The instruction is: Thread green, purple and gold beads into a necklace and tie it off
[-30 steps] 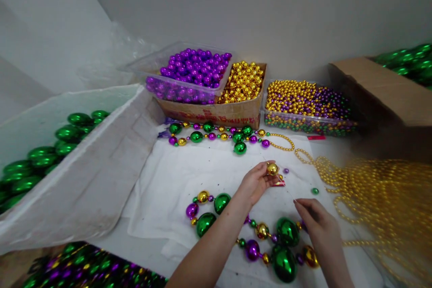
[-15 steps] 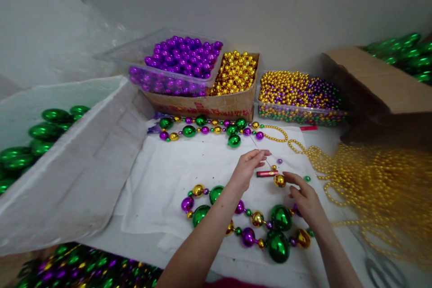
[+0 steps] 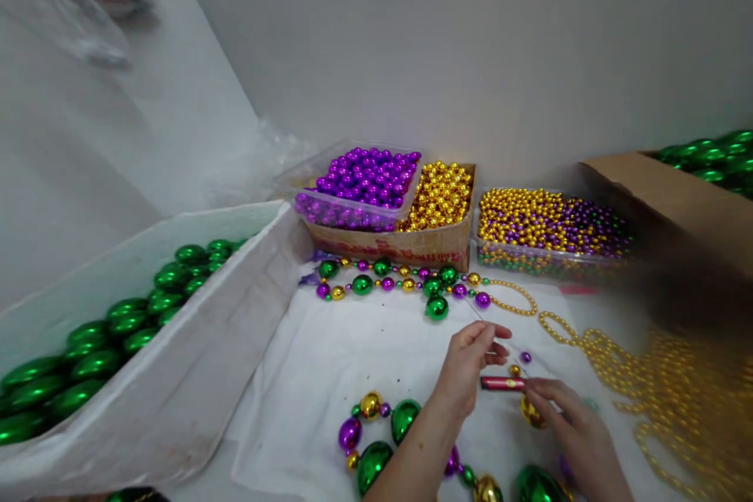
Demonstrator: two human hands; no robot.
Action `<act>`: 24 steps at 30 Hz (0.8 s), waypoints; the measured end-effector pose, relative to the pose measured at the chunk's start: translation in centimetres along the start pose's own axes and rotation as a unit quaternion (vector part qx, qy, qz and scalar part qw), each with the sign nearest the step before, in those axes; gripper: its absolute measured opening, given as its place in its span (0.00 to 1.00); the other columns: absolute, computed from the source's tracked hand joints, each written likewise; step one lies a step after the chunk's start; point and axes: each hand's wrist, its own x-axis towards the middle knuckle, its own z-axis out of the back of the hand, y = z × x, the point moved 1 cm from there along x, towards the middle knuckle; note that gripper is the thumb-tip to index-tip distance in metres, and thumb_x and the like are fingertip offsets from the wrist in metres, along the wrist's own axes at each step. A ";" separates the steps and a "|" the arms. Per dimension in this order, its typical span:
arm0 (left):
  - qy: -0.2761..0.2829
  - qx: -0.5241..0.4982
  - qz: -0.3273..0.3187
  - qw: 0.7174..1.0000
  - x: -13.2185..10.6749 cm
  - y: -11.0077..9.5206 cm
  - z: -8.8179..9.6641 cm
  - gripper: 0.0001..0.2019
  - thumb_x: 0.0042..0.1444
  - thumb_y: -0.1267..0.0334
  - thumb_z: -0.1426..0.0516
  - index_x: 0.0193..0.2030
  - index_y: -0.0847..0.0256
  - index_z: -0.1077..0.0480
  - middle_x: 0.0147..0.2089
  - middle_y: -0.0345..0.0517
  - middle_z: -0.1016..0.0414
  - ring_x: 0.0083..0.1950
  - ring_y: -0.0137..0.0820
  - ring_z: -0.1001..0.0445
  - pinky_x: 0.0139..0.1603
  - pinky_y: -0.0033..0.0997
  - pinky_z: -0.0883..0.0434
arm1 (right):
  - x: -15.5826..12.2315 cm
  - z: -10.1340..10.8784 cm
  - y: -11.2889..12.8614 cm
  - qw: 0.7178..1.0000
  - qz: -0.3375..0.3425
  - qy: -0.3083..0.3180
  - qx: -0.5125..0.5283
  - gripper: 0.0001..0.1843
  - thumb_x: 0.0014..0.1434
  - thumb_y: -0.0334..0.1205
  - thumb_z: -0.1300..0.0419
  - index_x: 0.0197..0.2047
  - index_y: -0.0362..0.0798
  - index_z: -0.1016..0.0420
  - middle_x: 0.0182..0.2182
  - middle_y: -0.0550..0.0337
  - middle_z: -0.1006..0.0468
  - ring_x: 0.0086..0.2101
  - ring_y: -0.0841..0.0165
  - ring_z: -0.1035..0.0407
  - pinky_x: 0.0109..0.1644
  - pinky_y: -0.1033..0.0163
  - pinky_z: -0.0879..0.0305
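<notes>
My left hand (image 3: pixel 475 357) pinches a thin string (image 3: pixel 475 309) over the white cloth (image 3: pixel 329 361). The string runs from the far bead garland (image 3: pixel 388 282) down toward my right hand (image 3: pixel 570 423), whose thumb and forefinger close at its lower end. A large gold bead (image 3: pixel 531 412) is partly hidden under those fingers. Beside them lie a small gold bead (image 3: pixel 514 370), a small purple bead (image 3: pixel 525 358) and a red stick-shaped object (image 3: pixel 500 383), perhaps a lighter. Nearer me, a garland of larger beads (image 3: pixel 405 420) is partly covered by my left forearm.
A white bin (image 3: pixel 235 345) of green ornaments stands left. Behind are a clear tub (image 3: pixel 405 212) of purple balls, a cardboard box (image 3: pixel 382 245) with gold balls, and a tub (image 3: pixel 547 257) of small mixed beads. Gold bead strands (image 3: pixel 682 400) heap at right near a cardboard box (image 3: pixel 664 184).
The view has tilted up, so things sit lower in it. My right fingers have closed from a looser curl beside the large gold bead to a pinch by the string.
</notes>
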 end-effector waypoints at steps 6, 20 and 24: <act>0.005 -0.056 0.037 0.998 -0.2 0.7 -0.4 0.19 0.52 0.52 0.41 0.37 0.71 0.30 0.41 0.55 0.31 0.33 0.27 0.30 0.34 0.26 0.32 | -0.5 0.8 0.1 0.992 -0.074 -0.016 0.103 0.21 0.48 0.58 0.38 0.33 0.47 0.22 0.30 0.56 0.27 0.31 0.66 0.35 0.31 0.66 0.38; 0.071 -0.013 0.079 0.994 0.1 1.8 -1.0 0.17 0.54 0.55 0.42 0.42 0.69 0.29 0.45 0.55 0.30 0.35 0.28 0.30 0.43 0.38 0.29 | -0.4 1.7 1.2 0.860 -0.214 -0.052 0.460 0.20 0.45 0.43 0.31 0.39 0.41 0.29 0.20 0.67 0.43 0.17 0.83 0.59 0.16 0.77 0.63; 0.107 0.129 0.090 0.982 1.9 0.4 1.0 0.18 0.55 0.60 0.44 0.51 0.65 0.31 0.47 0.55 0.29 0.37 0.31 0.29 0.42 0.34 0.31 | -0.2 2.3 0.8 0.839 -0.218 -0.059 0.496 0.19 0.45 0.41 0.32 0.38 0.41 0.30 0.19 0.69 0.47 0.17 0.83 0.61 0.15 0.77 0.64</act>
